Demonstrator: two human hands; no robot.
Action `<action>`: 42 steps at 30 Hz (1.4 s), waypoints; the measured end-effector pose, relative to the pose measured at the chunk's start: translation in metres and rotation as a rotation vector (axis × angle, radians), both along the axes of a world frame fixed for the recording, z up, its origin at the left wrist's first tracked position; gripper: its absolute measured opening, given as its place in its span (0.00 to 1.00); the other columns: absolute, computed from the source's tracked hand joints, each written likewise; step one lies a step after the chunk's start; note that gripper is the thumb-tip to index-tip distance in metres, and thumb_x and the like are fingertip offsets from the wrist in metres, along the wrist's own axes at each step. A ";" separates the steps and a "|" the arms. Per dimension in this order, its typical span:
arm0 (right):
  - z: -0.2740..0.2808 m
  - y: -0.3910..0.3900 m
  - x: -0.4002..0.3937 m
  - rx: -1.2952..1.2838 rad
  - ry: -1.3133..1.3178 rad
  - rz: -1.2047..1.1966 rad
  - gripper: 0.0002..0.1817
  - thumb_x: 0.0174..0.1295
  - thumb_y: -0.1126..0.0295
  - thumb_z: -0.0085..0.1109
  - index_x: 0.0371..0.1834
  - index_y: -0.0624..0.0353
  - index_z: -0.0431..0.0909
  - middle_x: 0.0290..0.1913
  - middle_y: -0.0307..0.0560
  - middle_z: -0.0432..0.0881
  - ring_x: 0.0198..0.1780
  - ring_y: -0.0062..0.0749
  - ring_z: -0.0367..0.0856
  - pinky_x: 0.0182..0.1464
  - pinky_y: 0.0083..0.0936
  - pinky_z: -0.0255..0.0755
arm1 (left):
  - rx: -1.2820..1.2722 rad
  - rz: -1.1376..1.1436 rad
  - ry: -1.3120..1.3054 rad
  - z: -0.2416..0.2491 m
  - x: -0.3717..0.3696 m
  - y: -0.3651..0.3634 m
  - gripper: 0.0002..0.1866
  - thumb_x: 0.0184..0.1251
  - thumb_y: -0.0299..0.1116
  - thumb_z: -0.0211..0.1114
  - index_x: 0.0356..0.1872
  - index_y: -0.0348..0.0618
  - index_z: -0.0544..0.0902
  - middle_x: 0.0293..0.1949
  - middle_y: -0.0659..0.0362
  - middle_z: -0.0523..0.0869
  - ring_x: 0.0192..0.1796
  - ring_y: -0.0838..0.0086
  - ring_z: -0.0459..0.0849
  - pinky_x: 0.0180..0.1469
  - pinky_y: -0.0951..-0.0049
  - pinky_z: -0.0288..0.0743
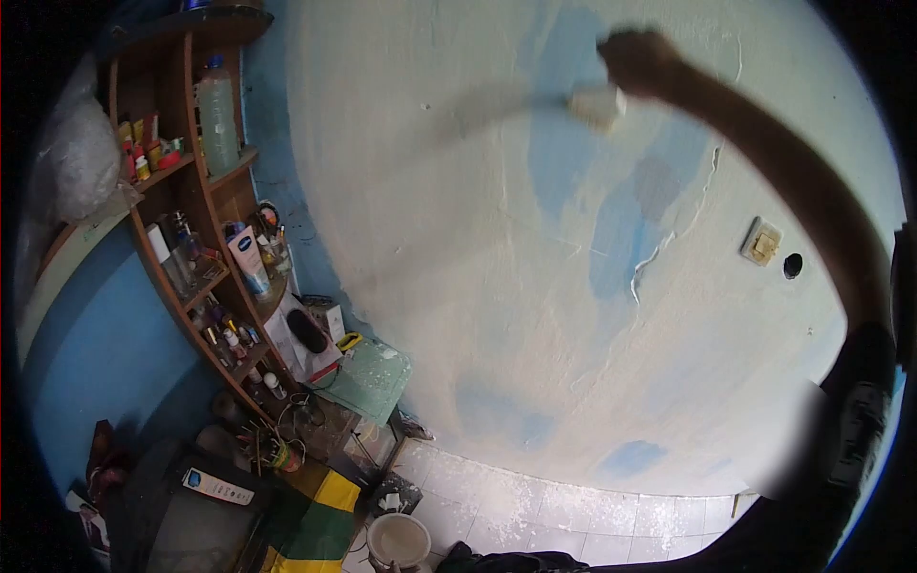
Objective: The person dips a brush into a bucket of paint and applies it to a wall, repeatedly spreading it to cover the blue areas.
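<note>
High on the wall, my right hand (642, 65) is closed around a wide paintbrush (598, 108). The brush's pale bristles lie at the wall (449, 220), which has an uneven whitish coat with blue patches showing through. Motion blurs the hand and brush slightly. At the bottom edge, a small bucket (399, 541) holds pale, whitish liquid. A bit of my left hand (392, 567) shows at its near rim, gripping it; the rest of that hand is out of frame.
Wooden shelves (172, 258) with bottles and tubes stand at the left. Below are a green board (368, 380) and a dark old television (196, 520). A switch box (762, 243) and a round hole (793, 265) break the wall. White splatter marks the tiled floor (554, 516).
</note>
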State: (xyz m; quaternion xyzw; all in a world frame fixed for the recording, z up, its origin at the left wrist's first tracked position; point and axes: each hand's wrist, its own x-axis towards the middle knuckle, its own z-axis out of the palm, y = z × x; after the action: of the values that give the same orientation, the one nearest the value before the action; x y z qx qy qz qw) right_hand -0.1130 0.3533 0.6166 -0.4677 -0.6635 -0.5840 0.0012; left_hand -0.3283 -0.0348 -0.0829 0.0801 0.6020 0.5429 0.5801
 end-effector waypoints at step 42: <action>0.073 0.030 -0.078 0.441 -0.119 0.142 0.13 0.54 0.67 0.55 0.43 0.57 0.73 0.46 0.45 0.76 0.49 0.32 0.76 0.50 0.29 0.71 | 0.068 -0.489 -0.074 0.012 0.039 0.070 0.39 0.62 0.21 0.48 0.61 0.47 0.28 0.44 0.37 0.74 0.26 0.57 0.83 0.29 0.62 0.83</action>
State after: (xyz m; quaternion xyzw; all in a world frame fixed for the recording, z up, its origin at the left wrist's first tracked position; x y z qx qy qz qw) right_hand -0.1913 0.3836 0.6892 -0.3729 -0.5499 -0.7398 0.1055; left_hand -0.2896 0.0352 -0.0704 0.2231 0.5245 0.4087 0.7128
